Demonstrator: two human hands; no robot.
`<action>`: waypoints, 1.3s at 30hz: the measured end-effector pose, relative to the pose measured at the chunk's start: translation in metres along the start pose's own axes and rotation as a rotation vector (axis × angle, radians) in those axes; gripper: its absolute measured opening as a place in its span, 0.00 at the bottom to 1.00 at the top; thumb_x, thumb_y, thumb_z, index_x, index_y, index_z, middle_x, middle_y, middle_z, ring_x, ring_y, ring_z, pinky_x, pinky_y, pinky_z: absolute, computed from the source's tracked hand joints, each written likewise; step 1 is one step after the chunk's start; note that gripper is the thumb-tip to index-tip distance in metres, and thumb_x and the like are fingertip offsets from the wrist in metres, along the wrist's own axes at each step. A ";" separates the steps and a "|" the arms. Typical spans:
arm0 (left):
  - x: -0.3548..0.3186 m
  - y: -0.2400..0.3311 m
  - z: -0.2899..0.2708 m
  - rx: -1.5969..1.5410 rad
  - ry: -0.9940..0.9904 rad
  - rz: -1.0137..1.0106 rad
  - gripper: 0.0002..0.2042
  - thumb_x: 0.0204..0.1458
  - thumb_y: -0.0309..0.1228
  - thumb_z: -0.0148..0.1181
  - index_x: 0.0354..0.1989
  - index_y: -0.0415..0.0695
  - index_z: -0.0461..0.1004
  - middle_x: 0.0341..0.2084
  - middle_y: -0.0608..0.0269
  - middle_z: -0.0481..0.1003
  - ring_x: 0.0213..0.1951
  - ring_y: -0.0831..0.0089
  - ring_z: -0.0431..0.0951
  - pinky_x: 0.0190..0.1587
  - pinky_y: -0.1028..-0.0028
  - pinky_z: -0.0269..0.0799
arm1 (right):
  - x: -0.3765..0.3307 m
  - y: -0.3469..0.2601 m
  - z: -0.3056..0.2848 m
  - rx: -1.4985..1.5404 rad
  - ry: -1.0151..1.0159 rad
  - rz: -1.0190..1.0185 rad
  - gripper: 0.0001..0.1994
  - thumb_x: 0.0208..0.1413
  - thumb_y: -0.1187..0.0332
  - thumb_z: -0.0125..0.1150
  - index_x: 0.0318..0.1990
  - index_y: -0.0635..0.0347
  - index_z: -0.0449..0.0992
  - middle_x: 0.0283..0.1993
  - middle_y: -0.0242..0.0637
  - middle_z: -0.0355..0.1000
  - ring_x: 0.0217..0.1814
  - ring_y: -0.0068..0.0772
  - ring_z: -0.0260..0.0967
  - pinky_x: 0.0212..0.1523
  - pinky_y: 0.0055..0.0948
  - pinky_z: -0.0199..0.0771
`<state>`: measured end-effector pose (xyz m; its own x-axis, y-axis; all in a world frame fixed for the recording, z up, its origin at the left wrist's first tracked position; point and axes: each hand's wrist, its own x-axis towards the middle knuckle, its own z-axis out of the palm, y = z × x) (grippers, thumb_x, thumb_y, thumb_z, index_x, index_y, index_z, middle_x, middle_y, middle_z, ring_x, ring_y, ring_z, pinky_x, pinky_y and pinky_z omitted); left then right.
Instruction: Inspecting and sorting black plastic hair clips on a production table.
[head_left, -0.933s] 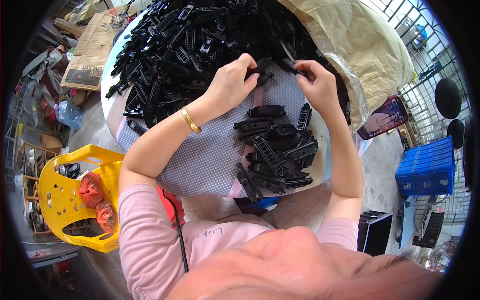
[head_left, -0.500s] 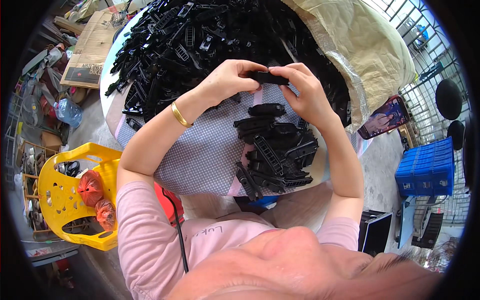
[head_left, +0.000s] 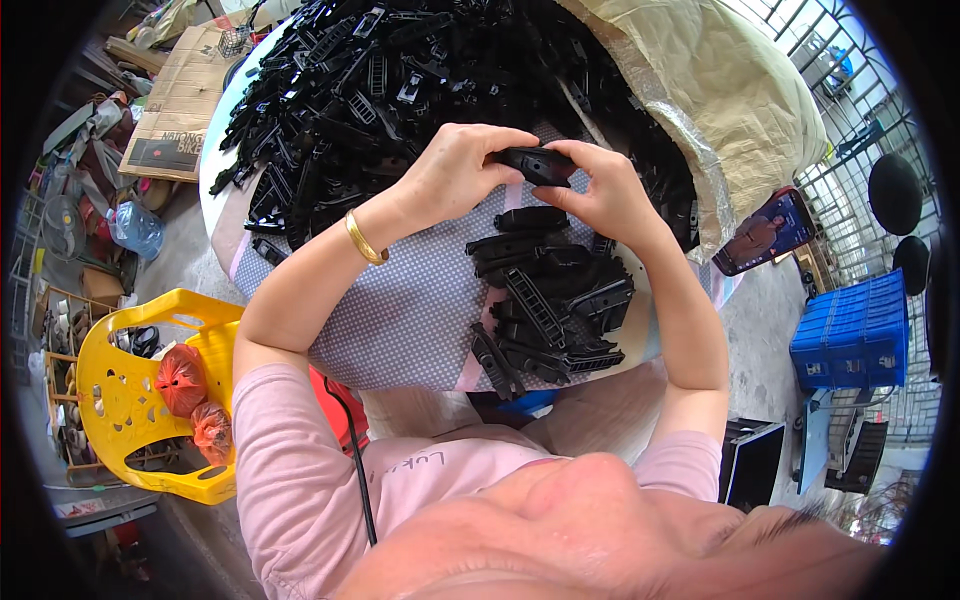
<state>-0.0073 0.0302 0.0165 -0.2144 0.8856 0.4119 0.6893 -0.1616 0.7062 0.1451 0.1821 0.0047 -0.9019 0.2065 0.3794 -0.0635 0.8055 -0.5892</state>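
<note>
Working remotely, I grasp 1 black part (head_left: 540, 166) in left fingers (head_left: 508, 137) and right fingers (head_left: 588, 154) above the worktop (head_left: 390, 325), between a small pile (head_left: 540, 310) toward the near edge, seemingly finished, and a far-edge heap (head_left: 400, 90), likely the bulk remaining.

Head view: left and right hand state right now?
Left hand: closed, holding the left end of a black oblong plastic part.
Right hand: closed, holding the right end of the same part.
</note>
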 end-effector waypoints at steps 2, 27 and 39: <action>0.000 0.000 -0.003 0.007 -0.003 0.029 0.18 0.43 0.17 0.62 0.46 0.37 0.75 0.34 0.55 0.79 0.34 0.75 0.79 0.37 0.79 0.75 | -0.001 -0.005 0.000 -0.101 0.092 -0.090 0.21 0.42 0.66 0.70 0.45 0.65 0.74 0.38 0.43 0.76 0.36 0.30 0.74 0.38 0.26 0.71; 0.010 -0.043 0.024 0.567 -0.122 0.018 0.15 0.44 0.28 0.62 0.41 0.34 0.74 0.35 0.52 0.75 0.39 0.54 0.74 0.47 0.66 0.69 | 0.010 0.067 -0.008 -1.019 0.074 0.411 0.06 0.49 0.71 0.54 0.30 0.61 0.76 0.35 0.48 0.73 0.36 0.49 0.75 0.36 0.43 0.75; 0.009 -0.012 0.009 -0.416 -0.017 -0.285 0.36 0.45 0.20 0.60 0.64 0.44 0.51 0.30 0.60 0.70 0.33 0.74 0.74 0.39 0.76 0.75 | 0.019 0.083 -0.019 -0.868 0.311 0.241 0.18 0.47 0.72 0.58 0.48 0.59 0.71 0.41 0.44 0.73 0.43 0.49 0.71 0.41 0.43 0.72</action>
<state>-0.0111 0.0444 0.0063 -0.3406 0.9260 0.1625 0.2703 -0.0691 0.9603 0.1308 0.2635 -0.0241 -0.6872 0.4584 0.5636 0.5614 0.8274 0.0115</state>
